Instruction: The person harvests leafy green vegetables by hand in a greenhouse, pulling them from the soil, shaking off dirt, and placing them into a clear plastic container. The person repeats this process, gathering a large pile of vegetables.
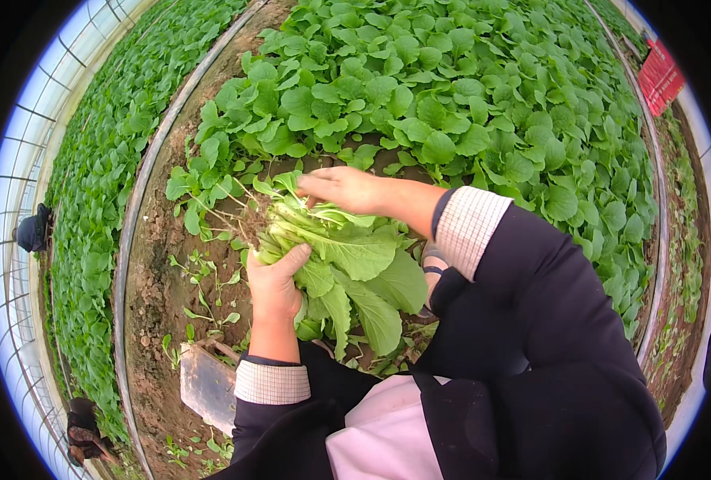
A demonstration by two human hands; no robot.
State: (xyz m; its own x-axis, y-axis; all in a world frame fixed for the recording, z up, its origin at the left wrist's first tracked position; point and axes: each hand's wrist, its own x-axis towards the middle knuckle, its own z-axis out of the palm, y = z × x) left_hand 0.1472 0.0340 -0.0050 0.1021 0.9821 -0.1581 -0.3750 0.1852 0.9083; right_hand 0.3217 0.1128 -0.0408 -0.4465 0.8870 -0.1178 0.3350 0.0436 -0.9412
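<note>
My left hand [276, 277] grips a bunch of leafy greens [355, 252] around its pale stems, thumb on top. Fine roots with soil clinging to them [253, 223] stick out of the bunch to the left, and its broad leaves fan out to the lower right. Over the far side of the bunch, my right hand [337, 189] is bent down with its fingers at the small leaves and stems. Those fingers are slightly blurred, and whether they pinch a stem is hidden. Beneath the bunch lies brown soil [163, 288] with loose small plants.
A dense bed of greens [439, 108] grows ahead. A worn low stool or box [208, 378] stands by my left forearm. Pale edging strips [129, 228] border the bed. Two people [31, 228] [85, 429] are at the left, near the greenhouse wall. A red sign [660, 78] stands far right.
</note>
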